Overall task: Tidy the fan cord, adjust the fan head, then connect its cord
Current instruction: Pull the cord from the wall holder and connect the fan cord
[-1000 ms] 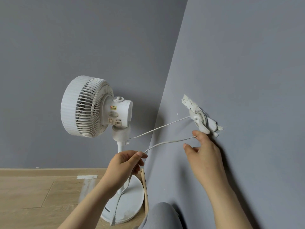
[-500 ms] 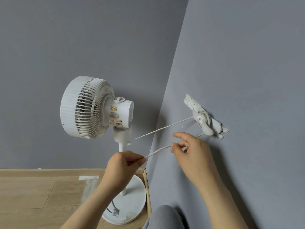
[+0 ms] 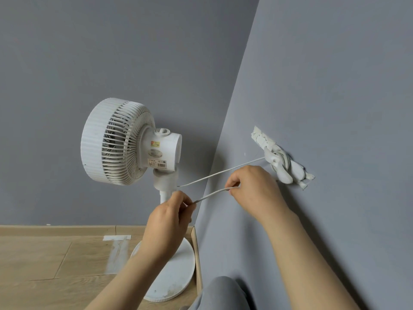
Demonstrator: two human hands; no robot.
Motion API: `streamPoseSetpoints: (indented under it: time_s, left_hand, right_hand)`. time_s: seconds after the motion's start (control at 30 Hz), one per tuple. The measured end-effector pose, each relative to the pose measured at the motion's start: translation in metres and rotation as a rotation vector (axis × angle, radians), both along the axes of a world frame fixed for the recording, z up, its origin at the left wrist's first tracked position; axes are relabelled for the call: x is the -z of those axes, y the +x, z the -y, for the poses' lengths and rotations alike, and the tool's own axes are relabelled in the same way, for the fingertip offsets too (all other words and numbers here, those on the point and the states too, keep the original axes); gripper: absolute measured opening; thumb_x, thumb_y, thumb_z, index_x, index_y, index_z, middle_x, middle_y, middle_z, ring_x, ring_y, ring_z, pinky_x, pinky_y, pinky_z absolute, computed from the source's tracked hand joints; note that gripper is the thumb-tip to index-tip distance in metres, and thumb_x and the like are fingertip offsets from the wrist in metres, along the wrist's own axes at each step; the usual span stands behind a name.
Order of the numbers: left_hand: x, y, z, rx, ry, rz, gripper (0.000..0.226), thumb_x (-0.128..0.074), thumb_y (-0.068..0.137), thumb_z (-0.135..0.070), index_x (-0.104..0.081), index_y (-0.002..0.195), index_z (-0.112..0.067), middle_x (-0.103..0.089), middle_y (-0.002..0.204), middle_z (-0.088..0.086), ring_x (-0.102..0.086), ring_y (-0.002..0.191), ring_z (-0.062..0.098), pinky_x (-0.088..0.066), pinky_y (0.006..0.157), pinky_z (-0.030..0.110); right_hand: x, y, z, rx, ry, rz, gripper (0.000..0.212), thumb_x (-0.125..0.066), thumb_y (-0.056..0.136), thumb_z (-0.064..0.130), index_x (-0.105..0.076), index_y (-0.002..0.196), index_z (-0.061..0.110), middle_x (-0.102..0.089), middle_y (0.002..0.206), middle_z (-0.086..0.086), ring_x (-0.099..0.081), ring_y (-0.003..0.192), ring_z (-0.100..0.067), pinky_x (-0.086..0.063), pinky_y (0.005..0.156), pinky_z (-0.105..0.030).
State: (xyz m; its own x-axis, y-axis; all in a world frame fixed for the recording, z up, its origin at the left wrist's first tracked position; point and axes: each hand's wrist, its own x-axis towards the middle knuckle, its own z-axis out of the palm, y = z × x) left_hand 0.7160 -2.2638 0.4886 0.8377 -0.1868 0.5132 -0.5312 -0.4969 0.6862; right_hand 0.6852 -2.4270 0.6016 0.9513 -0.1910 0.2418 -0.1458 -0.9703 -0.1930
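Observation:
A white pedestal fan [image 3: 125, 142] stands in the room corner, its head facing left, on a round base [image 3: 176, 271]. Its thin white cord [image 3: 223, 173] runs from the fan neck to a taped white bundle on the right wall [image 3: 281, 162], where it is wound round. A second stretch of cord [image 3: 212, 194] is held taut between my hands. My left hand [image 3: 169, 218] pinches its lower end in front of the fan pole. My right hand [image 3: 254, 189] pinches its upper end, left of the bundle.
Grey walls meet in a corner just behind the fan. Wooden floor [image 3: 44, 265] with a skirting board lies at the lower left, with a pale tape patch [image 3: 117, 251]. My grey-clad knee [image 3: 221, 294] is at the bottom centre.
My right hand has come away from the wall bundle and slid left along the cord toward my left hand. My left hand has risen a little. The plug end near the base is out of sight.

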Motion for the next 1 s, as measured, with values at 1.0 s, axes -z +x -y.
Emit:
streamPoseSetpoints:
  time_s: [1.0]
  left_hand:
    - [-0.006,0.004,-0.015,0.110,-0.371,-0.428,0.018,-0.061,0.091,-0.017,-0.074,0.080,-0.022,-0.062,0.059,0.002,-0.051,0.045,0.008,-0.043,0.050,0.018]
  right_hand:
    - [-0.095,0.087,0.036,0.006,-0.139,-0.383,0.009,-0.081,0.069,0.014,-0.073,0.075,0.014,-0.061,0.061,-0.003,-0.051,0.051,-0.016,-0.035,0.045,-0.019]
